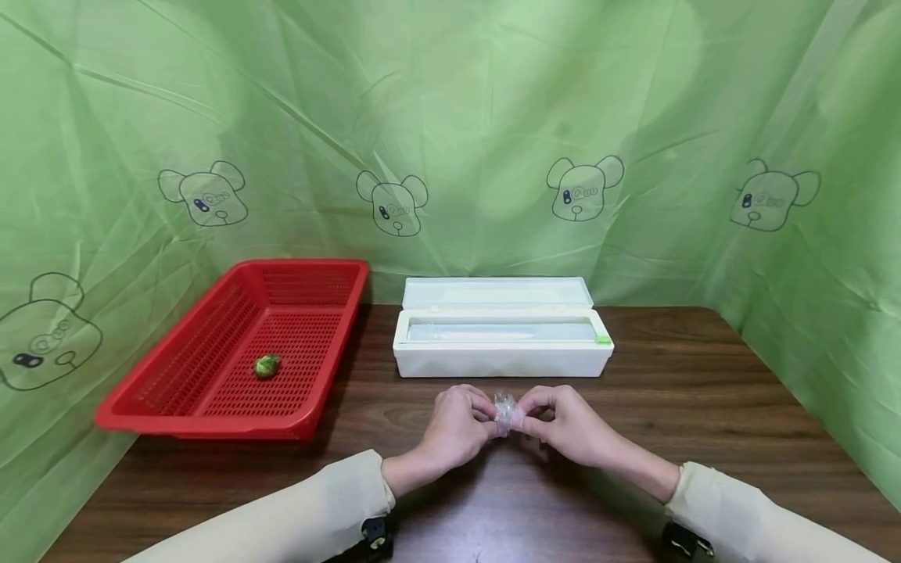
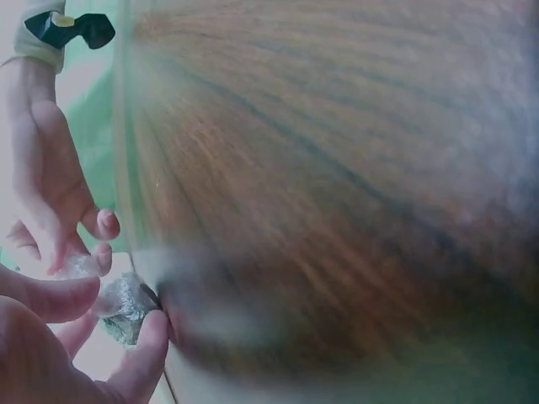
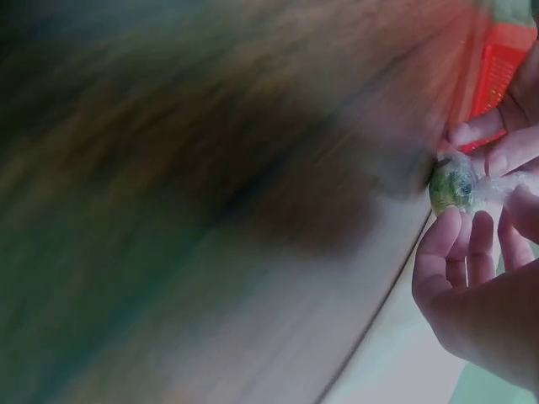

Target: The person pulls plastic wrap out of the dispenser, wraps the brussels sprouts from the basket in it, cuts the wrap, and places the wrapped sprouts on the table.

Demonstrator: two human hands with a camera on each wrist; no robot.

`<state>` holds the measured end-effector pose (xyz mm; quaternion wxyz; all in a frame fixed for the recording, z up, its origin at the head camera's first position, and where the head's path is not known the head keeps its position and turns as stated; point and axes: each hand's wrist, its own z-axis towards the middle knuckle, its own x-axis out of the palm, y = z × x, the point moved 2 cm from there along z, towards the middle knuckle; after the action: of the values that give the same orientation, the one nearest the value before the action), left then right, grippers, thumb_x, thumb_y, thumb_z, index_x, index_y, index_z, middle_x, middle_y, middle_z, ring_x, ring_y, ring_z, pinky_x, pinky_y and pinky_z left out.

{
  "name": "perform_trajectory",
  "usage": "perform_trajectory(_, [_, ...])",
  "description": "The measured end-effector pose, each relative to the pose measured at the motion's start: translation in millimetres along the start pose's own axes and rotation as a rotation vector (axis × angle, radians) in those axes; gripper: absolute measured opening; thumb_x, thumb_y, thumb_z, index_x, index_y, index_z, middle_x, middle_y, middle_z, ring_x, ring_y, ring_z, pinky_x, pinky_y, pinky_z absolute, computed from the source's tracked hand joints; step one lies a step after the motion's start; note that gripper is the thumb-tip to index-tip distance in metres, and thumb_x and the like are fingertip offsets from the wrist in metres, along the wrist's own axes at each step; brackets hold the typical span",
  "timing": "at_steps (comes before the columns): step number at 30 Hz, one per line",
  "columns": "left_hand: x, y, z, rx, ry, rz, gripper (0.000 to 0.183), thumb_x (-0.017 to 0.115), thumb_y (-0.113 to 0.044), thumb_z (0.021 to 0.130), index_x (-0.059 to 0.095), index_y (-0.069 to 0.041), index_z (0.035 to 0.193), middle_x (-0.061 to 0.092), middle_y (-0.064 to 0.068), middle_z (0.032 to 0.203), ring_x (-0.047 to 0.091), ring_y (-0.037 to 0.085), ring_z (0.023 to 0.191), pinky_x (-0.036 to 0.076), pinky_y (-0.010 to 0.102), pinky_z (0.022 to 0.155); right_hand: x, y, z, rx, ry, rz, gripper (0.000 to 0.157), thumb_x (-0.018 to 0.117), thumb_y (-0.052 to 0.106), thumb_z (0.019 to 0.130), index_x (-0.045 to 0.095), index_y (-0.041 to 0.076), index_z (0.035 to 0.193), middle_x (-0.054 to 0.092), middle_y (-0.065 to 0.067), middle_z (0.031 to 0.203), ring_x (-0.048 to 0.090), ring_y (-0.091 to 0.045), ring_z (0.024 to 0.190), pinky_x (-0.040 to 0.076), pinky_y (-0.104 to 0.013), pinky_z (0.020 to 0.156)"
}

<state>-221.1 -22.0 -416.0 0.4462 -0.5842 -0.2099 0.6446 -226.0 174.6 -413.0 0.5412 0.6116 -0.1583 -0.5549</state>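
Observation:
A small green ball that looks like a Brussels sprout [image 3: 451,185], wrapped in clear cling film, is between my two hands above the table. My left hand [image 1: 456,426] pinches the wrapped sprout from the left with thumb and fingers. From the right, my right hand [image 1: 572,428] pinches a gathered end of the cling film [image 1: 504,413]. In the left wrist view the wrapped sprout [image 2: 125,316] shows between the fingers, its green dulled by crumpled film. Another sprout [image 1: 266,366], apparently unwrapped, lies in the red basket [image 1: 345,328] at the left.
Just beyond my hands a white cling film dispenser [image 1: 503,363] stands with its lid [image 1: 497,292] raised. A green tab [image 1: 602,340] sits at its right end. Green cloth [image 1: 486,94] with bear drawings surrounds the brown wooden table [image 1: 711,407].

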Motion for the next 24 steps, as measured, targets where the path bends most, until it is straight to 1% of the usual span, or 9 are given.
perform_trajectory(4, [1.7,1.7,2.8,-0.005,-0.011,0.041,0.017,0.092,0.002,0.073,0.084,-0.008,0.084,0.072,-0.001,0.088,0.07,0.019,0.088,0.055,0.028,0.079,3.0,-2.8,3.7,0.047,-0.017,0.086,0.005,0.076,0.007,0.097,0.079,0.004,0.099,0.073,-0.006,0.098,0.065,-0.015,0.087,0.057,-0.029,0.065])
perform_trajectory(7, [2.7,1.8,6.2,-0.015,-0.01,0.054,0.021,0.09,0.004,0.072,0.084,-0.012,0.084,0.075,-0.005,0.086,0.068,0.02,0.091,0.053,0.036,0.085,6.7,-3.0,6.3,0.057,-0.009,0.131,0.007,0.076,0.01,0.098,0.078,0.003,0.1,0.073,-0.011,0.098,0.066,-0.019,0.082,0.058,-0.032,0.061])
perform_trajectory(9, [3.0,1.3,8.2,-0.026,-0.003,0.049,0.022,0.088,0.006,0.071,0.083,-0.013,0.082,0.077,-0.005,0.085,0.068,0.022,0.092,0.053,0.039,0.087,7.8,-3.5,7.4,0.073,-0.009,0.138,0.007,0.075,0.01,0.098,0.077,0.003,0.1,0.073,-0.012,0.094,0.064,-0.02,0.074,0.056,-0.032,0.056])
perform_trajectory(12, [2.4,0.8,9.3,-0.046,0.004,0.019,0.023,0.085,0.009,0.071,0.082,-0.012,0.082,0.077,-0.004,0.083,0.068,0.023,0.09,0.053,0.037,0.085,7.2,-5.4,8.8,0.103,-0.017,0.128,0.007,0.074,0.008,0.098,0.076,0.001,0.1,0.074,-0.013,0.09,0.063,-0.019,0.068,0.053,-0.028,0.055])
perform_trajectory(13, [2.1,0.8,9.0,-0.058,0.008,0.003,0.024,0.085,0.01,0.07,0.081,-0.01,0.083,0.076,-0.003,0.083,0.068,0.022,0.087,0.053,0.035,0.082,6.8,-6.1,9.1,0.121,-0.02,0.129,0.008,0.073,0.007,0.099,0.076,0.0,0.1,0.074,-0.013,0.089,0.063,-0.018,0.066,0.052,-0.027,0.055])
perform_trajectory(17, [0.2,0.8,4.4,-0.129,0.027,-0.1,0.028,0.087,0.011,0.069,0.076,-0.007,0.088,0.073,0.002,0.085,0.066,0.014,0.073,0.055,0.029,0.072,4.9,-8.4,9.7,0.186,-0.022,0.15,0.011,0.071,0.009,0.101,0.074,-0.001,0.103,0.077,-0.012,0.089,0.065,-0.018,0.071,0.049,-0.024,0.058])
perform_trajectory(19, [-0.8,0.3,1.5,-0.169,0.039,-0.127,0.028,0.09,0.007,0.069,0.075,-0.007,0.089,0.072,0.003,0.085,0.064,0.012,0.067,0.054,0.029,0.069,4.3,-8.4,9.5,0.212,-0.027,0.151,0.013,0.071,0.012,0.102,0.073,0.0,0.104,0.078,-0.01,0.089,0.065,-0.018,0.075,0.046,-0.023,0.062])
perform_trajectory(21, [-2.3,-0.7,-0.1,-0.188,0.039,-0.119,0.025,0.093,-0.002,0.072,0.076,-0.009,0.089,0.072,0.001,0.087,0.063,0.012,0.073,0.053,0.031,0.073,3.4,-7.7,9.1,0.224,-0.032,0.142,0.014,0.071,0.014,0.102,0.073,0.0,0.104,0.078,-0.009,0.09,0.065,-0.017,0.08,0.044,-0.023,0.066])
perform_trajectory(24, [-2.8,-0.8,-1.3,-0.221,0.046,-0.133,0.017,0.093,-0.011,0.079,0.078,-0.009,0.087,0.072,0.002,0.081,0.067,0.018,0.07,0.053,0.031,0.066,2.7,-4.9,9.2,0.248,-0.033,0.144,0.017,0.071,0.016,0.102,0.074,0.0,0.105,0.079,-0.008,0.091,0.065,-0.016,0.085,0.044,-0.023,0.072])
